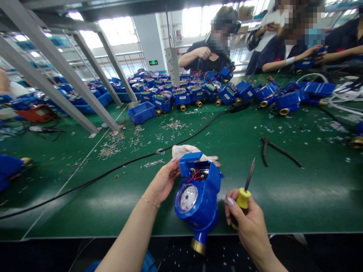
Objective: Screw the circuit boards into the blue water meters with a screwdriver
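Water meter (197, 196): blue, at the near counter (283, 189) edge, top compartment open, red wires showing.
Left hand (163, 181): wrapped around the meter's upper left side.
Right hand (249, 223): closed on a yellow-handled screwdriver (245, 190), tip up, clear of the meter.
Progress: cover seemingly still off.
Far side: many blue meters (181, 96) waiting.

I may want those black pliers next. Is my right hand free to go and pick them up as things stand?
Probably not yet: the right hand is closed around the yellow-handled screwdriver. The green mat between it and the pliers looks bare.
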`<state>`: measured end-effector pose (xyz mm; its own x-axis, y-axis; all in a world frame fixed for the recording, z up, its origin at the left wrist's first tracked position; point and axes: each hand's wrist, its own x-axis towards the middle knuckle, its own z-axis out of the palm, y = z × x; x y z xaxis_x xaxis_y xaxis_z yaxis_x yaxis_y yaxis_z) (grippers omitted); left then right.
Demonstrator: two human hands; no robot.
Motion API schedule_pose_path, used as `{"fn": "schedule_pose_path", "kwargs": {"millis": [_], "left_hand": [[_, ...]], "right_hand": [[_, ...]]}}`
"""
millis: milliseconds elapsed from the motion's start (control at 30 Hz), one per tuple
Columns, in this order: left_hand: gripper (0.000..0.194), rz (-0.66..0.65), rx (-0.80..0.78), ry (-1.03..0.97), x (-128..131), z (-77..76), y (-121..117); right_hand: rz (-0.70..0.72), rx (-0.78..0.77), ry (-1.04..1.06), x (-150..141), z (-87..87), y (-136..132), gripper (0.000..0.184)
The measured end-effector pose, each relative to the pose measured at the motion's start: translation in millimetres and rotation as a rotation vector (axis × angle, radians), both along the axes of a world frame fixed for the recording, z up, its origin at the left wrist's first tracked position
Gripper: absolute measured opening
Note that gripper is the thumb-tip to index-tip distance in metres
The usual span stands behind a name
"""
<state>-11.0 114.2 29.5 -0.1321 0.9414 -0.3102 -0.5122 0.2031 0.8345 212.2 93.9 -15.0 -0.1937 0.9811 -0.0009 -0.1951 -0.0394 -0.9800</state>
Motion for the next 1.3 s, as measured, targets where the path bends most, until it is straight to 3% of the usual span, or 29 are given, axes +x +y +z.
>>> {"fn": "schedule_pose_path", "kwargs": {"millis": [167,400,633,833,1000,1133,1300], "left_hand": [[0.062,-0.081,0.035,-0.205,6,-12.7,-4],[0.051,0.091,-0.053,-0.24,16,-13.5,-12],[0.043,0.168,-0.141,-0.259,43,-10.0,-46],[0.063,0.219,-0.192,-0.188,65,-4.5,-65],[0.079,0.185,-0.05,-0.104,96,7.5,-72],[0.096,0.139,-0.024,-0.033,116,-1.5,-72],[0.105,0.111,0.01,0.044,126,-17.1,-66]], "right_hand": [[-0.019,-0.047,0.034,-1,-4.7,-5,0.027],[-0.017,-0.075,0.053,-2,-2.3,-10,0.029],[-0.112,-0.139,0.051,-6,9.0,-17,0.034],[-0.107,-0.142,0.057,-3,6.9,-19,0.034],[-0.114,-0.127,0.03,14,-7.4,-14,0.036],[-0.196,-0.173,0.03,30,-8.6,-11,0.04],[-0.143,-0.245,0.077,41,-8.5,-12,0.042]]}}
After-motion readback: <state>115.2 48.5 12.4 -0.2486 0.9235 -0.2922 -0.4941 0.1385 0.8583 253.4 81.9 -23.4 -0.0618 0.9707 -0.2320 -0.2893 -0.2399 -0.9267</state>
